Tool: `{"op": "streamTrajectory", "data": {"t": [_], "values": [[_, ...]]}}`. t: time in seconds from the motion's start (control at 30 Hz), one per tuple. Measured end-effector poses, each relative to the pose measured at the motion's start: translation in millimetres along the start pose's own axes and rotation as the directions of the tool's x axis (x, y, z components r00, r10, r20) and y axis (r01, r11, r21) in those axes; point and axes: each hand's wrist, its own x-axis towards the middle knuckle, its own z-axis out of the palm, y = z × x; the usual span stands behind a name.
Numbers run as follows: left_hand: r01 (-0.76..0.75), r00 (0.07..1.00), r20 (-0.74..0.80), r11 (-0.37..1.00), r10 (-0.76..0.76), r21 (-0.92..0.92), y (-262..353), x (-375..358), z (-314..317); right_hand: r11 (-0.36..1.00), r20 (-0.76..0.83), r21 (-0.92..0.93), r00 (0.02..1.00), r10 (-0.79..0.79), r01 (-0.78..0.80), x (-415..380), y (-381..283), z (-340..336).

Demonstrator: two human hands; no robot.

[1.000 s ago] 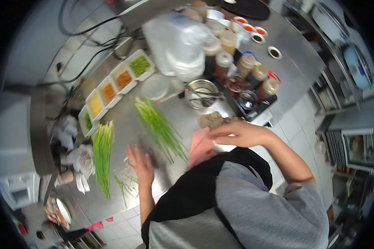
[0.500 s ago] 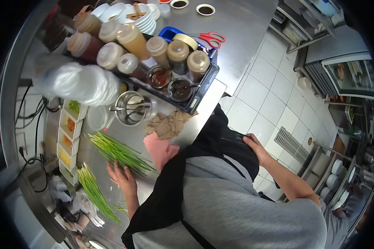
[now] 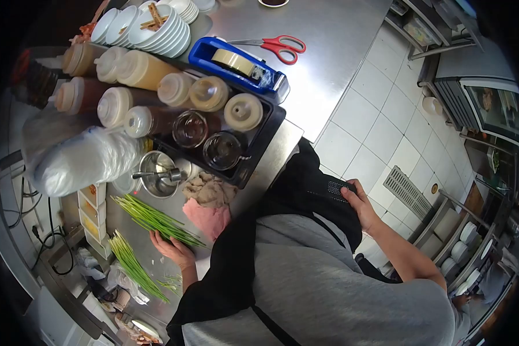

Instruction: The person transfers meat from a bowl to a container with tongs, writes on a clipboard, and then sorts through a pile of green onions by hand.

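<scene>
My left hand [image 3: 174,251] lies against a bundle of long green chives [image 3: 158,220] on the steel counter. Its fingers are stretched out and touch the lower side of the stalks. A second green bundle [image 3: 134,267] with pale ends lies to the left of that hand, with loose green bits beside it. On the other side of my body, my right hand [image 3: 360,205] grips the edge of a black apron [image 3: 323,202], thumb on top. A pink cloth [image 3: 207,218] and a crumpled brown cloth [image 3: 209,189] lie just beyond the first bundle.
A black tray [image 3: 252,167] holds several sauce bottles and jars. Near it are a blue tape dispenser [image 3: 236,62], red-handled scissors [image 3: 281,47], stacked white bowls [image 3: 166,36], a metal pot [image 3: 158,183] with utensils and a plastic-wrapped stack [image 3: 83,161]. Another person [image 3: 490,288] is partly visible at lower right.
The view has shifted, so the bottles and tray look nearer and further left. My left hand's fingers now press closer to the chives. My right hand still grips the apron.
</scene>
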Motion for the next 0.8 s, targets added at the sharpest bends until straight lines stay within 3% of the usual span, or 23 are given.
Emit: {"op": "streamTrajectory", "data": {"t": [0.17,0.33,0.43,0.47,0.8], "values": [[0.051,0.998,-0.039,0.997,-0.049,0.052,4.3,-1.4,0.9,1.0,0.014,0.001,1.0,0.022,-0.022,18.8,-22.8,-23.7],[0.275,0.957,-0.133,0.953,-0.258,0.131,0.7,-45.7,13.4,0.99,-0.025,0.087,0.993,0.116,-0.113,32.5,-53.2,-51.9],[0.342,0.923,-0.203,0.939,-0.327,0.042,24.8,-61.3,26.2,0.982,-0.022,0.142,0.992,0.127,-0.122,43.6,-67.2,-70.1],[0.293,0.946,-0.179,0.949,-0.271,0.115,40.9,-56.8,23.5,0.981,-0.038,0.135,0.989,0.145,-0.139,43.6,-78.5,-71.1],[0.304,0.947,-0.175,0.931,-0.271,0.2,45.6,-55.4,26.6,0.985,-0.058,0.104,0.988,0.146,-0.139,60.0,-118.2,-106.5]]}}
